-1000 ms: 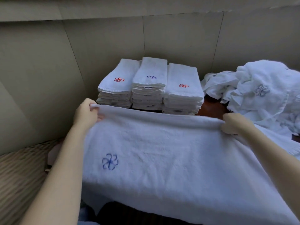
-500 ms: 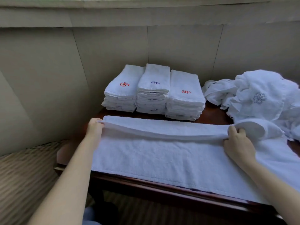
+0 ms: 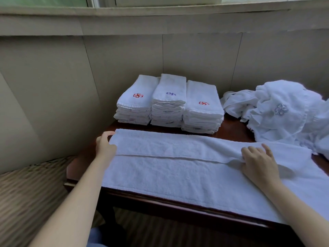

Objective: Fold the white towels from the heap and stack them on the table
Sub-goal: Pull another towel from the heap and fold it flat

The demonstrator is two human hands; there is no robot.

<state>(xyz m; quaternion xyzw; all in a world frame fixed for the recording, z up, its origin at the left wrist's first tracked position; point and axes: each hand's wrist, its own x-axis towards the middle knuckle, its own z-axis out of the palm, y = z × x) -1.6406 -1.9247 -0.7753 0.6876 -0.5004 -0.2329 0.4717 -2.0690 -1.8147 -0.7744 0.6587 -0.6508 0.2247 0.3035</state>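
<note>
1. A long white towel [image 3: 187,168] lies flat across the near half of the dark wooden counter [image 3: 236,131], its far third folded toward the person so that a hemmed edge runs lengthwise along the middle.
2. The left hand [image 3: 105,146], at about 9 o'clock of the towel, has its grip clamped on the folded layer's left end, fingers curled over the corner.
3. The right hand [image 3: 258,161], at about 3 o'clock, rests on the fold with its fingers spread; the cloth bunches slightly under the palm, and whether the thumb pinches the edge I cannot tell from here.
4. At 12 o'clock, against the wall, three stacks of folded towels stand side by side and touching: the left stack [image 3: 135,104] shows a red emblem on top, the middle stack [image 3: 169,100] a blue one, the right stack [image 3: 203,107] a red one.
5. At 2 o'clock, the heap of unfolded towels [image 3: 284,113] is piled on the counter, a grey-blue emblem facing up, its lower edge just beside the spread towel's far right end.
6. A striped carpet [image 3: 32,193] covers the floor at 8 o'clock.
</note>
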